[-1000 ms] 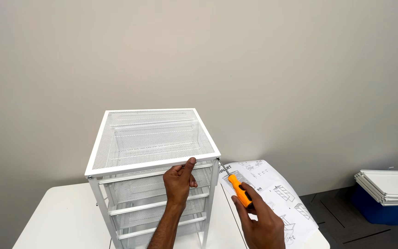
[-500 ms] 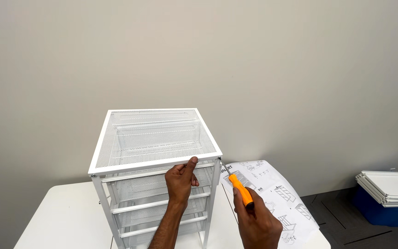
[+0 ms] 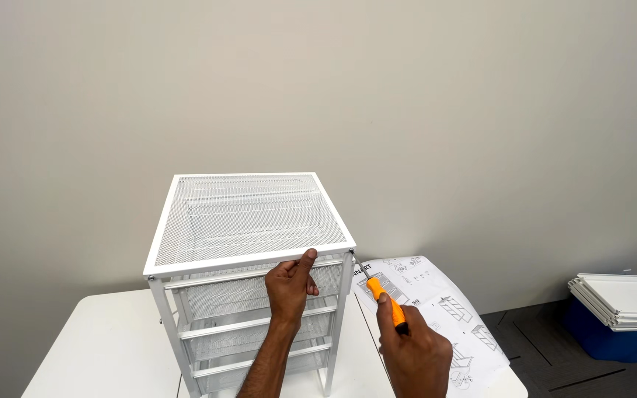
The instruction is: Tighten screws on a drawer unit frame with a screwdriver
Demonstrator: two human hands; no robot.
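**Screwdriver at the front corner of the mesh unit**

Your left hand (image 3: pixel 291 284) is pinching the front edge of the top (image 3: pixel 248 219) on the white mesh drawer unit (image 3: pixel 259 324), thumb up on the rim. Your right hand (image 3: pixel 416 352) is wrapped tight around an orange screwdriver (image 3: pixel 385 293), tip right at the unit's front right corner. The unit stands on the white surface (image 3: pixel 97 343), with the instruction sheet (image 3: pixel 451 313) just to its right. Blue bin (image 3: pixel 613 339) on the floor, well apart.

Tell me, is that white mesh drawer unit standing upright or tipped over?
Upright: the drawer unit stands on the white table, its mesh top level, steadied by the left hand.
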